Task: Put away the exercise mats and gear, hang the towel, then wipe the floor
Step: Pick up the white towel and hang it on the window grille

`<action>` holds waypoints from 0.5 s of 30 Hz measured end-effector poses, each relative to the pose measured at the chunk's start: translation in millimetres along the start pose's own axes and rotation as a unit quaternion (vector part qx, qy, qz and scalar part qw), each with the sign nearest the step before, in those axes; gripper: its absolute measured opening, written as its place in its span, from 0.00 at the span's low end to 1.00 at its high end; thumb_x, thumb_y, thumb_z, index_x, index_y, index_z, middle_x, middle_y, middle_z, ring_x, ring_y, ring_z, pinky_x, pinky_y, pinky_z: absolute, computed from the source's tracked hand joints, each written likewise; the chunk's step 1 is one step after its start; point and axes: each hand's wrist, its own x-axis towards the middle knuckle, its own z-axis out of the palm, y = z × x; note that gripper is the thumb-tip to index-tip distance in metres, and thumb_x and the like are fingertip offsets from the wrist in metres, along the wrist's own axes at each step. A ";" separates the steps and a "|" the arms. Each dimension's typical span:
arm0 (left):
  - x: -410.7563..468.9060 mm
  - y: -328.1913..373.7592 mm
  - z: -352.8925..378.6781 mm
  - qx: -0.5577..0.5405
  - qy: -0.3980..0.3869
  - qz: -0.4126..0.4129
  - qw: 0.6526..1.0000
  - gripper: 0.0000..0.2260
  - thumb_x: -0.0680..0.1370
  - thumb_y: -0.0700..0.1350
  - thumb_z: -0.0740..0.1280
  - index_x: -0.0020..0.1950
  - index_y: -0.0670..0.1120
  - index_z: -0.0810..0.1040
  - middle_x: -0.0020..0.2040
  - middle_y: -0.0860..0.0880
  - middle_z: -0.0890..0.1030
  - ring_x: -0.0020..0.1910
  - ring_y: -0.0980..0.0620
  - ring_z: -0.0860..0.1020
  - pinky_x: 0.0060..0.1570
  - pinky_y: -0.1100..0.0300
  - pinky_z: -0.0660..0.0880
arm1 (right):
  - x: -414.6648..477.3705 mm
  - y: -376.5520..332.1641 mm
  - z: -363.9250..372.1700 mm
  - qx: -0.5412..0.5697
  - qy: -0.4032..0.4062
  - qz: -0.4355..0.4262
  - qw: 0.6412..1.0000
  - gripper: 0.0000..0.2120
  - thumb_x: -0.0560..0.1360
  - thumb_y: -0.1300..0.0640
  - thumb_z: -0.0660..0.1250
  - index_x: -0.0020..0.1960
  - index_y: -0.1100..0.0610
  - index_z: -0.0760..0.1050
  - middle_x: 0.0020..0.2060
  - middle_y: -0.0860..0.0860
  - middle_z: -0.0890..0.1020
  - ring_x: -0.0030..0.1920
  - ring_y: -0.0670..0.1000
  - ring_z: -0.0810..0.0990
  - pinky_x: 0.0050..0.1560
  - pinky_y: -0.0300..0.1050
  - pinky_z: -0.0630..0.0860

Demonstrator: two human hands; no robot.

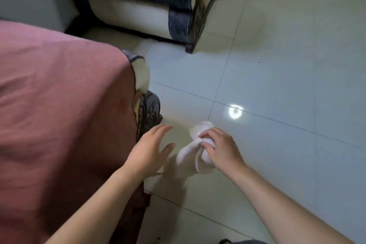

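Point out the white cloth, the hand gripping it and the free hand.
white cloth (187, 152): head view, on the loose fold left of the fingers.
right hand (220, 149): head view, back of the hand.
left hand (149, 149): head view, back of the open hand.

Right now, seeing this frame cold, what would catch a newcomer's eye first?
The right hand gripping a white cloth low at centre over the tiled floor, with the left hand open beside it. Next, the pink cover filling the left side, and a bright round glare on the tiles beyond the cloth.
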 end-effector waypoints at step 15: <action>-98.5 336.7 -361.6 -0.017 0.078 0.072 0.994 0.23 0.77 0.51 0.65 0.71 0.54 0.64 0.69 0.56 0.68 0.65 0.58 0.68 0.57 0.71 0.60 | -117.9 -314.8 -380.8 0.053 0.140 -0.060 0.987 0.18 0.74 0.65 0.65 0.61 0.52 0.74 0.47 0.43 0.76 0.47 0.43 0.73 0.44 0.20 0.63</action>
